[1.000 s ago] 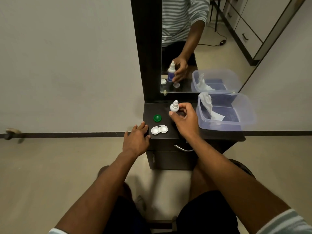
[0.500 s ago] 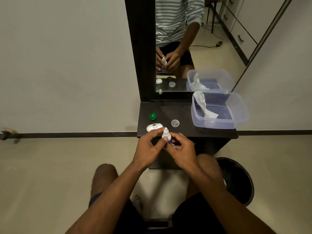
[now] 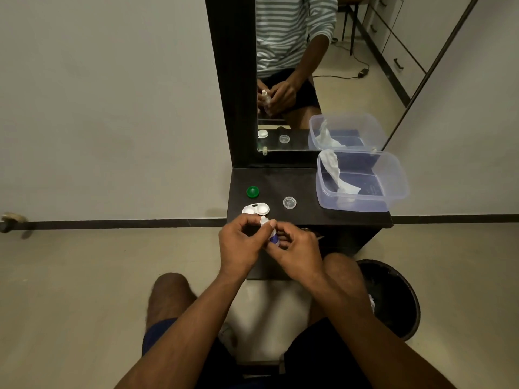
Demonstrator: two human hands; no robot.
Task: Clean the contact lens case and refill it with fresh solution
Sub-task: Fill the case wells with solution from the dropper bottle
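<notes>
A small solution bottle (image 3: pixel 269 230) with a white nozzle and a blue label is held between both hands just in front of the dark dresser top (image 3: pixel 306 183), tilted left. My left hand (image 3: pixel 241 245) pinches its nozzle end. My right hand (image 3: pixel 295 248) grips its body. The white contact lens case (image 3: pixel 255 209) lies open at the front left edge, just beyond my fingers. A green lid (image 3: pixel 252 191) sits behind the case. A clear round cap (image 3: pixel 289 203) lies to the right of the case.
A clear plastic box (image 3: pixel 393 181) with a crumpled white tissue (image 3: pixel 335 171) stands at the right of the dresser top. A mirror (image 3: pixel 283 74) rises behind. A black bin (image 3: pixel 393 293) stands on the floor by my right knee.
The bottle came off the dresser top towards me and both hands closed around it. It now tilts further left, with my left fingers at its nozzle. The clear cap lies uncovered on the top.
</notes>
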